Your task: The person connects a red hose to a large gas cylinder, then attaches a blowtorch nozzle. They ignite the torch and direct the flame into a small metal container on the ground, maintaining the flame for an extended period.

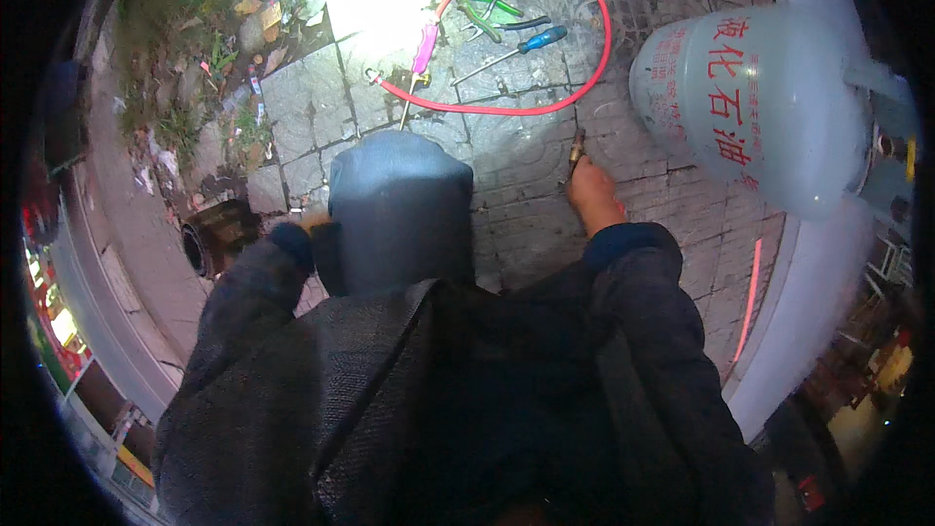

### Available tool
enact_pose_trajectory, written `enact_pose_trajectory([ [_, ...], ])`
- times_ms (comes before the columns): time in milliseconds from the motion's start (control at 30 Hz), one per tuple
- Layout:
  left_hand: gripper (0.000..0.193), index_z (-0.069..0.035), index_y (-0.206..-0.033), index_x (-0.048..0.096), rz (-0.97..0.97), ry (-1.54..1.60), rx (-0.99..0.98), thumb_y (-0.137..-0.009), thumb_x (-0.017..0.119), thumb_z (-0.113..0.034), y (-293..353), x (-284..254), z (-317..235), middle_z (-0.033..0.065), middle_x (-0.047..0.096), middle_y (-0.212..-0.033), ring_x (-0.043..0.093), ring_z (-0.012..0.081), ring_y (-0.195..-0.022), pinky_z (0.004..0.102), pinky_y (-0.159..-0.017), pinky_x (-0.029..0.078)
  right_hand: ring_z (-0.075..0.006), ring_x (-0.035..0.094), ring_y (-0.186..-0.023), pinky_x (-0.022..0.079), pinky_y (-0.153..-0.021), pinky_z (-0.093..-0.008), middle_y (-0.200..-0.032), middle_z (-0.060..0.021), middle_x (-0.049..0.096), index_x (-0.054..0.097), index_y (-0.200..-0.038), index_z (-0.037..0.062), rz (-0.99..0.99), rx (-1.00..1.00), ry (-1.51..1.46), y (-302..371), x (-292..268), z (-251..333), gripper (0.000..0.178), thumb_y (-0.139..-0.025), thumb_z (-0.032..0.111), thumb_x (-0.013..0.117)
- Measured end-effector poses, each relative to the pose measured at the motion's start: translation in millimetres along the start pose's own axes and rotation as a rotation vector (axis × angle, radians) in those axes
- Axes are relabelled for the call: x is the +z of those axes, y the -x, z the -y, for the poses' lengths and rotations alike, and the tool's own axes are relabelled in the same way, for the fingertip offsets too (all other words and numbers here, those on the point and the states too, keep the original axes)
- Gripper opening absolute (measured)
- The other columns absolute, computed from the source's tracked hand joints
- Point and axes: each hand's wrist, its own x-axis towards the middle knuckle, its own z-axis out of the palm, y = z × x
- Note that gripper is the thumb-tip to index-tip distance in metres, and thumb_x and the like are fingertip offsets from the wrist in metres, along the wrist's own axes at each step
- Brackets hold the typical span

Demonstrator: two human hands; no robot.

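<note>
Gripping a slim brass-coloured metal piece (577,150) in my right hand (596,197), near the looped red hose (608,29) | left hand (317,221) apart, mostly hidden, hold can't be told | best kept clear of grey stone paving (521,200)

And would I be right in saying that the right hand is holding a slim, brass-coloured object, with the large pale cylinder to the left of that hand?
Not quite: the large pale cylinder is to the right of the right hand, as the head view shows. That hand does hold a slim, brass-coloured object.
</note>
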Motion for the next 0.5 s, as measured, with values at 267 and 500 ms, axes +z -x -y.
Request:
enact_pose_trajectory([
  [267, 0.036, -0.006, -0.110, 0.067, -0.543, 0.147, 0.032, -0.096, 0.068, -0.039, -170, -31, -91, 0.0125, 0.068, -0.090, 0.069, 0.0240, -0.079, 0.0396, -0.073, 0.057, -0.0406, 0.067, -0.110, 0.053, -0.094, -0.0487, -0.115, -0.0227, 0.070, 0.051, -0.135, -0.0003, 0.041, 0.010, -0.094, 30, 10, -16, 0.055, -0.089, 0.022, 0.071],
  [500, 0.023, -0.006, -0.106, 0.062, -0.478, 0.542, 0.281, -0.098, 0.066, -0.027, -282, -54, -66, 0.0077, 0.067, -0.094, 0.069, 0.0237, -0.078, 0.0420, -0.073, 0.060, -0.0366, 0.070, -0.106, 0.055, -0.090, -0.0454, -0.110, -0.0205, 0.072, 0.060, -0.125, 0.0039, -0.191, -0.111, -0.488, 102, -36, -39, 0.051, -0.083, 0.025, 0.078],
])
